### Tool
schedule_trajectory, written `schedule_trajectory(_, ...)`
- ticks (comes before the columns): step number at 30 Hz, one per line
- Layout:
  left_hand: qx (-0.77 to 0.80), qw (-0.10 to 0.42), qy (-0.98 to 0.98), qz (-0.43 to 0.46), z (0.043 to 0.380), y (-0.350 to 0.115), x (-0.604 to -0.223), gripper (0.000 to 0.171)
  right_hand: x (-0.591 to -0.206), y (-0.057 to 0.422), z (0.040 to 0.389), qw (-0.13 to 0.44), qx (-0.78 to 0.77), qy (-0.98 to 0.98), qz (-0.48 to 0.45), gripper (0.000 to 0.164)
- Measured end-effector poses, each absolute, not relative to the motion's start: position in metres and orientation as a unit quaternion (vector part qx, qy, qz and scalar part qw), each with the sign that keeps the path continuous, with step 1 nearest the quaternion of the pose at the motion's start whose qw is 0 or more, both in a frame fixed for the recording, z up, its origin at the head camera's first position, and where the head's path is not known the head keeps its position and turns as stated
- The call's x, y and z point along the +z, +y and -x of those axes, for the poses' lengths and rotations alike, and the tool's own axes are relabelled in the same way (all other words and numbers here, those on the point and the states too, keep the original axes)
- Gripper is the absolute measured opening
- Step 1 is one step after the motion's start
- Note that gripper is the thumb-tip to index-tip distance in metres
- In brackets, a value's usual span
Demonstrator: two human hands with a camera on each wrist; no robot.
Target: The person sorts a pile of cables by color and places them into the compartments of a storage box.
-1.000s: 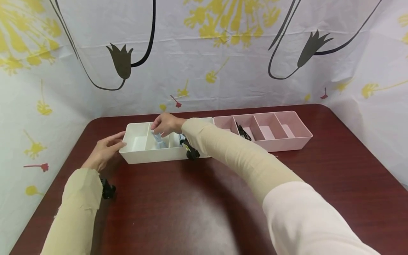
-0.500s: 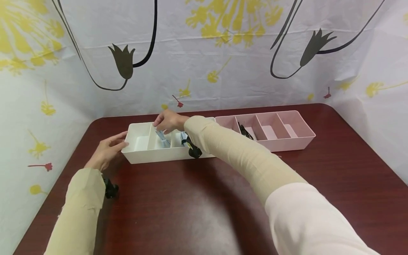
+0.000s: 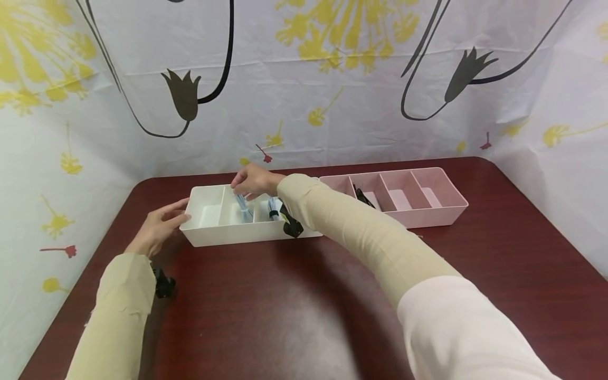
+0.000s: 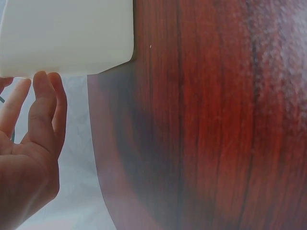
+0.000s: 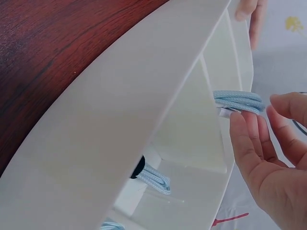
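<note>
A white divided organizer box (image 3: 237, 233) stands toward the back of the table. My right hand (image 3: 258, 180) is over its second compartment from the left, fingertips around the upper end of a bundled light-blue cable (image 5: 240, 99). The cable leans down into that compartment, its lower part hidden by a divider in the right wrist view. Another light-blue cable bundle (image 3: 273, 206) with a black tie lies in the compartment to the right. My left hand (image 3: 157, 227) rests its fairly straight fingers (image 4: 42, 96) against the box's left end.
A pink divided organizer box (image 3: 427, 217) adjoins the white one on the right, with a black cable (image 3: 363, 197) in one compartment. A patterned white curtain (image 3: 294, 132) hangs behind the dark red wooden table (image 3: 266, 295).
The right hand has shifted only slightly, and more of the second cable bundle shows beside it. The left hand stays at the box's end. The head view has shifted a little.
</note>
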State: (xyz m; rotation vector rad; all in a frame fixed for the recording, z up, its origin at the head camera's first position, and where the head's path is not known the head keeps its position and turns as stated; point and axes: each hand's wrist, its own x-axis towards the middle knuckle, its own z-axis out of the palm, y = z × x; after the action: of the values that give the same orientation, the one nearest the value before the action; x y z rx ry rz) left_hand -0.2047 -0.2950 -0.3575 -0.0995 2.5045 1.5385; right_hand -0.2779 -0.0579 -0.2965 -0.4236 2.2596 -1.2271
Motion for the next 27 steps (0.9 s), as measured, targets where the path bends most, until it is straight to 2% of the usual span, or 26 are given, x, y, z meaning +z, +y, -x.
schedule_trajectory(27, 0.523, 0.093, 0.847, 0.028, 0.203, -0.295, -0.359, 0.058, -0.291, -0.047, 0.274, 0.259, -0.448, 0.839, 0.169, 0.029)
